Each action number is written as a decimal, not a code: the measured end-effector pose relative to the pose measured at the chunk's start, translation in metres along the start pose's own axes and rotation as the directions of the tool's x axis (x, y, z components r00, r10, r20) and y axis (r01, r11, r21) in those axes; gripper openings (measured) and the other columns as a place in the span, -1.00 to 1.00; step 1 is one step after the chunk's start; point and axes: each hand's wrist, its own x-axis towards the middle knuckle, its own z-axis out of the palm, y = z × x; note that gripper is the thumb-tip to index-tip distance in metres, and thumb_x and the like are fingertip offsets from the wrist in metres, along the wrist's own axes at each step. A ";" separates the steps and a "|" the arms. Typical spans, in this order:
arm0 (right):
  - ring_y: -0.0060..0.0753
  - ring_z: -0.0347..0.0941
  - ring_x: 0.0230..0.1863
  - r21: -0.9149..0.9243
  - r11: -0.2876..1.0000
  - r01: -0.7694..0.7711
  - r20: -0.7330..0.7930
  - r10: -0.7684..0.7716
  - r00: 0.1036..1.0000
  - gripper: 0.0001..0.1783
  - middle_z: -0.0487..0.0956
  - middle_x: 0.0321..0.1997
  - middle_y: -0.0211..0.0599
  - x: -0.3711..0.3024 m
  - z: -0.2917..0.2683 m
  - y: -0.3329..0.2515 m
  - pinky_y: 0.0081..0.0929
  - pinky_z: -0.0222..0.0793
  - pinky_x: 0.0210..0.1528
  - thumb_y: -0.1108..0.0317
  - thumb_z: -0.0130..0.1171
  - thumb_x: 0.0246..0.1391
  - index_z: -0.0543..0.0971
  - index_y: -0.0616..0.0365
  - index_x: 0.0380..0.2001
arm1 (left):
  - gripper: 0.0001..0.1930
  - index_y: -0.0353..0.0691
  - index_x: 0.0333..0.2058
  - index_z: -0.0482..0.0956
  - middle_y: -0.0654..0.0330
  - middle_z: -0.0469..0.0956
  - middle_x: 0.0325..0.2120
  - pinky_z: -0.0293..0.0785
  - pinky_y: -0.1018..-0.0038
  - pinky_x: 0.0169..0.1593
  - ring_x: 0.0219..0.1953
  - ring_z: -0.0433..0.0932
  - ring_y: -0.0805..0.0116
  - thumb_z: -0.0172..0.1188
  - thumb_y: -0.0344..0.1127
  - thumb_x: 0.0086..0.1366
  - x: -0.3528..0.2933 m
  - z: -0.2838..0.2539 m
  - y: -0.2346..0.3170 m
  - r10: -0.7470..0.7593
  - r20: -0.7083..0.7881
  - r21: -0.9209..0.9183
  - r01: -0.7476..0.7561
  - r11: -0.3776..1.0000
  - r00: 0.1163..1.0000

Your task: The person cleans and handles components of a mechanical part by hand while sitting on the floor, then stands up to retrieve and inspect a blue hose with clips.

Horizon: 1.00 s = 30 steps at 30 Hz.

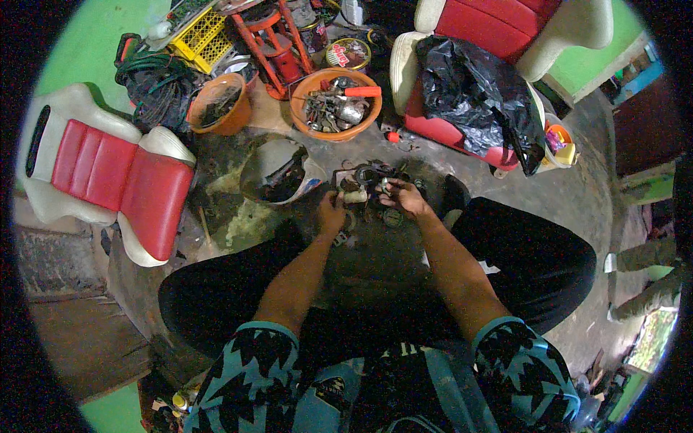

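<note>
My left hand point(332, 213) is closed, its fingertips at one end of a pale, roughly cylindrical part point(354, 195) that it seems to grip. To its right, my right hand point(407, 200) pinches a small shiny metal part point(388, 186) between thumb and fingers. Around both hands, several dark, greasy machine parts point(372, 173) lie on the floor. A round, gear-like part point(393, 217) rests just below my right hand. Most of these parts are too small and dark to name.
Beyond my hands stand a grey-white bucket point(253, 173), an orange basin point(296, 115) of tools and metal parts, and another orange bucket point(234, 115). Red-and-white seats flank them, the left one point(155, 198) near my knee; a black plastic bag point(462, 86) covers the right one.
</note>
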 end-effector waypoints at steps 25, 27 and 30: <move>-0.24 0.59 -0.26 -0.405 0.911 0.079 -0.024 -0.096 0.995 -0.71 0.56 -0.21 -0.18 0.079 0.234 -0.032 -0.33 0.64 -0.23 0.69 0.09 0.04 0.51 0.40 -0.12 | -0.63 -0.33 -0.14 0.56 -0.09 0.61 -0.31 0.47 0.22 -0.13 -0.26 0.59 0.00 0.17 -0.10 0.31 0.068 -0.159 0.064 -0.062 -0.632 -0.088 0.008 0.996 0.773; -0.25 0.59 -0.27 -0.376 0.924 0.063 -0.031 -0.080 0.996 -0.68 0.57 -0.21 -0.17 0.079 0.231 -0.028 -0.33 0.64 -0.23 0.72 0.02 0.01 0.51 0.39 -0.11 | -0.63 -0.35 -0.10 0.55 -0.12 0.61 -0.29 0.46 0.17 -0.12 -0.23 0.59 -0.07 0.17 -0.13 0.30 0.055 -0.159 0.075 -0.134 -0.561 -0.025 0.145 0.989 0.817; -0.25 0.58 -0.23 -0.402 0.915 0.026 0.028 -0.016 0.999 -0.68 0.56 -0.18 -0.12 0.075 0.244 -0.029 -0.32 0.62 -0.16 0.67 -0.04 0.07 0.46 0.41 -0.07 | -0.70 -0.34 -0.19 0.56 -0.12 0.59 -0.34 0.46 0.18 -0.17 -0.29 0.57 -0.10 0.18 -0.19 0.28 0.059 -0.167 0.059 -0.042 -0.513 0.178 0.155 0.972 0.857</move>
